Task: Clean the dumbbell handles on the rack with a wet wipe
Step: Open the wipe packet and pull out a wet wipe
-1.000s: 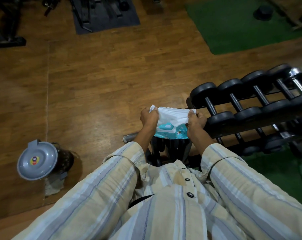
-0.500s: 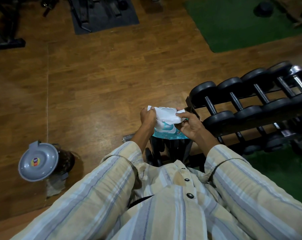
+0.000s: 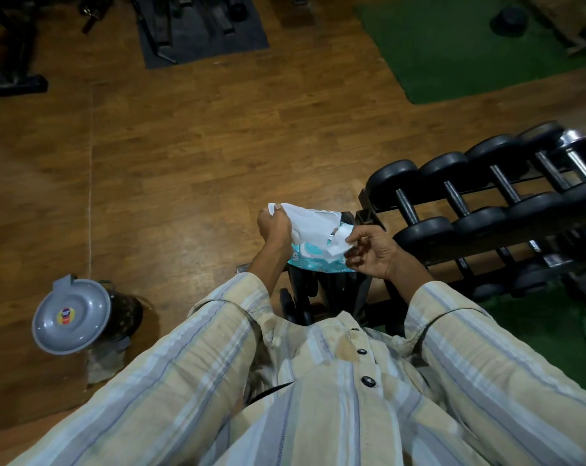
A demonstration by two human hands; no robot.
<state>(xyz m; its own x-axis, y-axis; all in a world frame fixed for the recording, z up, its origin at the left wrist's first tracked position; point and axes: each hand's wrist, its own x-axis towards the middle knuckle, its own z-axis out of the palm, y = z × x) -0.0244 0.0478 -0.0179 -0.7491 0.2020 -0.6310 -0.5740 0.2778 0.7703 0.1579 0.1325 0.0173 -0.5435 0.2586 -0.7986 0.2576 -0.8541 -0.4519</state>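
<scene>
A white wet wipe (image 3: 310,223) stretches between my two hands in front of my chest. My left hand (image 3: 274,227) grips its upper left corner. My right hand (image 3: 369,252) pinches its lower right end between thumb and fingers. Under the wipe lies a teal wipe packet (image 3: 313,262), on top of a dark stand; whether either hand holds it cannot be told. To the right, black dumbbells (image 3: 423,230) with metal handles (image 3: 406,205) lie side by side on a slanted dark rack (image 3: 480,237). More dumbbells sit on a lower tier.
A grey round lid (image 3: 70,316) sits on a dark container on the wooden floor at lower left. A green mat (image 3: 470,48) lies at the top right, a dark mat (image 3: 201,28) with equipment at the top. Green matting runs under the rack.
My hands held the wipe spread wide by its top corners. My right hand has since let go, dropped lower and now pinches the wipe's lower right end; the wipe hangs crumpled.
</scene>
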